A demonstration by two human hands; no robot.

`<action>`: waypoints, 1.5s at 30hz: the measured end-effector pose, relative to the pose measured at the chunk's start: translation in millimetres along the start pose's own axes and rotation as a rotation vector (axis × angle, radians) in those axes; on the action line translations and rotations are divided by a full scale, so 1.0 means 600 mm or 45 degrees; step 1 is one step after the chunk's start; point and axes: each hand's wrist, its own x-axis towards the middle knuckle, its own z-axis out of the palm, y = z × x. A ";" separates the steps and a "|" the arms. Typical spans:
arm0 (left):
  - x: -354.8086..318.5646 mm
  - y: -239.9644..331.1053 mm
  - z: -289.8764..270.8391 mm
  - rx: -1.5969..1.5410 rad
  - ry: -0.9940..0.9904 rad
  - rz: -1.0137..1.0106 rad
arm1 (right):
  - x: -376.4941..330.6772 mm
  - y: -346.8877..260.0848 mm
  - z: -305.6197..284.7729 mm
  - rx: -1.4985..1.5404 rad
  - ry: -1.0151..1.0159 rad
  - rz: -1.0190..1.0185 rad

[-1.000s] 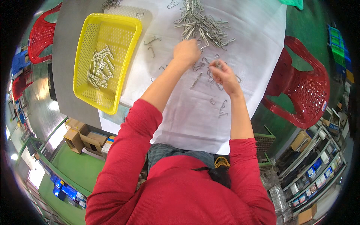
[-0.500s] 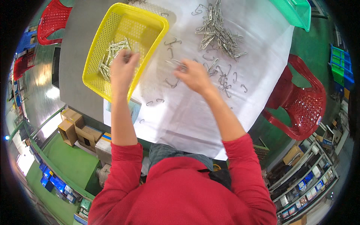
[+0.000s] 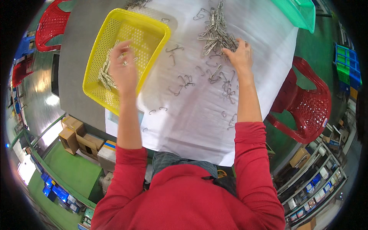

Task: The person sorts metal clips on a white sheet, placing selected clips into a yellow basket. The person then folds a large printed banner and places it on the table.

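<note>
My left hand (image 3: 123, 71) is over the yellow perforated basket (image 3: 89, 73), blurred by motion, its fingers apart above several pale metal clips (image 3: 105, 76) lying inside. At the far right of the cloth, my right hand (image 3: 242, 57) reaches to the near edge of a heap of long metal clips (image 3: 216, 32). Thumb and fingers are spread around the heap's right end, touching or almost touching the clips. Loose bent wire hooks (image 3: 188, 80) are scattered on the cloth between my hands, and more hooks (image 3: 228, 90) lie just nearer than my right hand.
A white cloth (image 3: 180, 126) covers much of the grey table (image 3: 74, 84). The green basket (image 3: 303, 15) stands at the far right corner. Dark red plastic chair (image 3: 306, 99) is at the right edge; a red chair (image 3: 50, 28) stands far left. Cardboard boxes (image 3: 88, 143) sit below the table's left.
My right hand has moved away and right, from the middle of the cloth to the clip heap. Several hooks now lie where it was. My left hand has opened over the basket.
</note>
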 end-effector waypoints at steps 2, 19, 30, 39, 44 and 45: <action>-0.023 0.016 0.085 -0.076 -0.190 0.106 | -0.014 0.027 0.024 -0.276 0.053 0.006; -0.045 -0.034 0.326 0.828 -0.687 0.487 | -0.069 0.111 -0.048 1.296 -0.685 0.576; -0.022 -0.040 0.244 -0.362 -1.313 -0.760 | -0.073 0.135 -0.047 1.429 -0.741 0.516; -0.041 -0.051 0.209 -0.320 -1.328 -0.770 | -0.050 0.149 -0.016 0.666 -0.393 0.014; -0.054 -0.028 0.209 -0.395 -1.327 -0.784 | 0.052 0.077 0.018 0.351 -0.006 -0.077; -0.054 -0.009 0.207 -0.509 -1.327 -0.910 | 0.062 0.070 0.027 0.262 0.026 -0.114</action>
